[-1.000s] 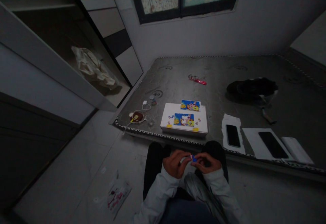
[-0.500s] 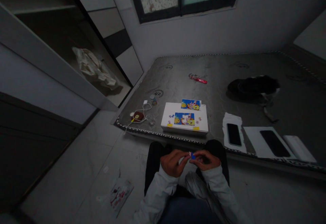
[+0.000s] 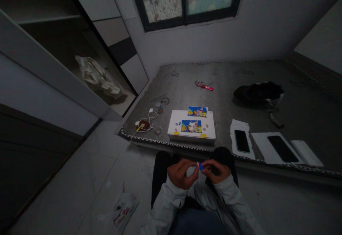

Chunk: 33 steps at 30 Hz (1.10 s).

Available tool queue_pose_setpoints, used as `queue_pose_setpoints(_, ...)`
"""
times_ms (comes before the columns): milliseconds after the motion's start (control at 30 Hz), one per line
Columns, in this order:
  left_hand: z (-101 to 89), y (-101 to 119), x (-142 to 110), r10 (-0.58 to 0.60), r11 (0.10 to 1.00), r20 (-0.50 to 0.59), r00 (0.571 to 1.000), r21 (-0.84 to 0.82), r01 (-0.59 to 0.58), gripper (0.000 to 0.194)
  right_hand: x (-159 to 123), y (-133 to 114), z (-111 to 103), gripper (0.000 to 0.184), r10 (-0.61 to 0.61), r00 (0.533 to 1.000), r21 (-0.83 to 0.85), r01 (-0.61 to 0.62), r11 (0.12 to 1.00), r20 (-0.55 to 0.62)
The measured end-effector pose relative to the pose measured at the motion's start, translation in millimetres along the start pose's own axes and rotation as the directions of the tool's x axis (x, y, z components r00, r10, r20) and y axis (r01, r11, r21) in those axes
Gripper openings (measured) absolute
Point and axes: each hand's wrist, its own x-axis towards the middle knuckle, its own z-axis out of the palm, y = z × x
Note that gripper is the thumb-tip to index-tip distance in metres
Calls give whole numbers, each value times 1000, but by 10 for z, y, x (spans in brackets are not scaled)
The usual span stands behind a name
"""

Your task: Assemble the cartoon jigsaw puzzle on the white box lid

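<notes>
Presently noting, well left of the hands and below them, a printed plastic bag (image 3: 123, 209) lying on the floor. Farther up and left, lying on the mattress (image 3: 267, 71) edge, a white cable (image 3: 148, 120). Left hand (image 3: 181, 172) curling shut, fingertips pinching a small blue puzzle piece (image 3: 201, 166) over the lap. Directly beyond both hands, resting on the mattress, a white board (image 3: 191, 130) bearing a partly built cartoon puzzle (image 3: 191, 126), with a matching reference picture (image 3: 197, 111) just behind. Right hand (image 3: 216, 170) likewise curling closed, gripping the same blue piece from the other side, fingertips nearly meeting those of the left. Up and right of it, lying apart, a dark phone (image 3: 242, 141).
</notes>
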Motion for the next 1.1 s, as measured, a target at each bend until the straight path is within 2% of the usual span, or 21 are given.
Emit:
queue_pose_setpoints(133, -11, 11, -11, 7, 1000, -22, 1000, 4, -7, 6, -10, 31, 0, 24, 6, 1000, -24, -6, 1000, -4)
queue_pose_setpoints(300, -10, 4, -65, 4, 1000, -18, 1000, 9, -4, 7, -5, 163, -7, 23, -48, 995, -77, 54, 996, 86)
queue_pose_setpoints(367, -9, -15, -88, 11, 1000, -12, 1000, 9, -11, 9, -28, 193, 22, 24, -64, 996, -86, 69, 994, 62)
queue_pose_setpoints(533, -10, -78, -113, 33, 999, 7, 999, -3, -33, 10, -115, 161, 146, 29, 11, 999, -51, -13, 999, -39)
queue_pose_setpoints(667, -3, -77, -135, 15, 999, 25, 1000, -38, -14, 12, -126, 124, 187, 29, 80, 995, 54, -77, 996, -67)
queue_pose_setpoints(933, 27, -12, -190, 13, 997, 54, 998, -74, -9, 24, -57, 211, 25, 30, 82, 992, 89, -91, 992, 93)
queue_pose_setpoints(1000, 29, -14, -196, 2, 998, 62, 998, -65, 2, 25, -71, 204, 28, 34, 110, 990, 117, -121, 986, 91)
queue_pose_setpoints(1100, 31, -12, -200, -12, 998, 51, 999, -66, 15, 24, -115, 158, 82, 41, 159, 987, 168, -161, 973, 28)
